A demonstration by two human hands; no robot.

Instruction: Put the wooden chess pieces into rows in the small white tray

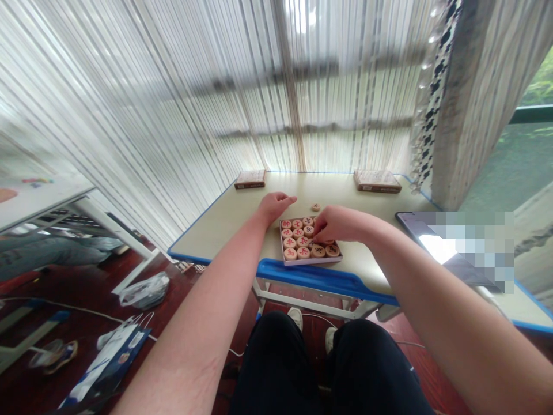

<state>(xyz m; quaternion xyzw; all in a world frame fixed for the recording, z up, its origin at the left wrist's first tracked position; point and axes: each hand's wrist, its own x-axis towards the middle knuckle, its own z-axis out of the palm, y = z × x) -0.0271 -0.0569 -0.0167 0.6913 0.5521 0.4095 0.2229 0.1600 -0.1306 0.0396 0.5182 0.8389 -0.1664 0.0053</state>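
Observation:
A shallow box near the table's front edge holds rows of round wooden Chinese chess pieces. Red characters mark the pieces on its left, such as a corner piece; darker marks show on some at the right. My right hand reaches over the box's right side, its fingers pinched down on a chess piece that they mostly hide. Just left of the box's far corner, my left hand hovers or rests by the tabletop with fingers loosely extended and nothing seen in them. One loose chess piece lies beyond the box.
Two flat boxes, one at the back left and one at the back right, lie on the table. A tablet-like device lies at right. A string curtain hangs behind. Bags are on the floor at left.

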